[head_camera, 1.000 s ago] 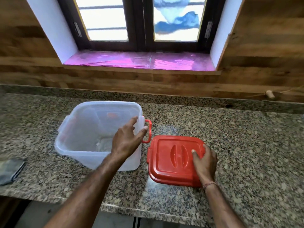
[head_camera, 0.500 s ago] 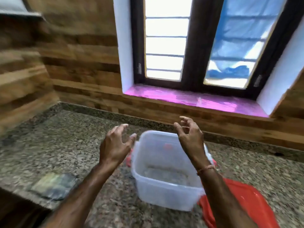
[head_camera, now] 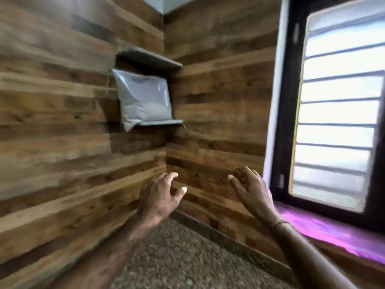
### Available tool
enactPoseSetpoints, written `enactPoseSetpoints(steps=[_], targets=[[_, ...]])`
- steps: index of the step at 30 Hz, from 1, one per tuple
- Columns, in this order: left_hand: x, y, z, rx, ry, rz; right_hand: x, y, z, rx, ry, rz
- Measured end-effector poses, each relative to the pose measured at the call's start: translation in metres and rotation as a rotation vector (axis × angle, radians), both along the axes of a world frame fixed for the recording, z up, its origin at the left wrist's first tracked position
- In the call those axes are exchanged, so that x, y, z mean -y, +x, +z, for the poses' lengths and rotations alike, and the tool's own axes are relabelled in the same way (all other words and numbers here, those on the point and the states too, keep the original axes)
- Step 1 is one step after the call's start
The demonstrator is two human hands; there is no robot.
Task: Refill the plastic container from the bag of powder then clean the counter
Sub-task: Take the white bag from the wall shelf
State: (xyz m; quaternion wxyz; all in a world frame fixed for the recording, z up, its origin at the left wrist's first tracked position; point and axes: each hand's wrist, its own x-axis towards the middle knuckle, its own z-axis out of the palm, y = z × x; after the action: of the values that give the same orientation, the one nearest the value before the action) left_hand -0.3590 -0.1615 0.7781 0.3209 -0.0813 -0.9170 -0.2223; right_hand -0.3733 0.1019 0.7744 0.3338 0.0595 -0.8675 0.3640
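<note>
A clear plastic bag of white powder stands upright on a small grey corner shelf, high on the wooden wall. My left hand and my right hand are both raised in front of the wall corner, well below the bag, fingers spread and holding nothing. The plastic container and its red lid are out of view. The picture is blurred by motion.
A second grey shelf sits above the bag. The speckled granite counter runs into the corner below my hands. A barred window with a pink sill is at the right.
The view has swung up and left, from the container and red lid on the counter to the wall corner. Both hands left the lid and container and rose, empty.
</note>
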Motion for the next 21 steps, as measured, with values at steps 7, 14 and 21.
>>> enactPoseSetpoints(steps=[7, 14, 21], targets=[[0.098, -0.093, 0.106, -0.125, -0.041, 0.176, 0.109, -0.133, 0.102, -0.077, 0.097, 0.145], [0.176, -0.201, 0.197, -0.352, -0.030, 0.222, 0.192, -0.254, 0.195, -0.146, 0.226, 0.198], [0.224, -0.272, 0.306, -0.469, -0.342, 0.468, 0.261, -0.373, 0.300, -0.237, 0.261, 0.228]])
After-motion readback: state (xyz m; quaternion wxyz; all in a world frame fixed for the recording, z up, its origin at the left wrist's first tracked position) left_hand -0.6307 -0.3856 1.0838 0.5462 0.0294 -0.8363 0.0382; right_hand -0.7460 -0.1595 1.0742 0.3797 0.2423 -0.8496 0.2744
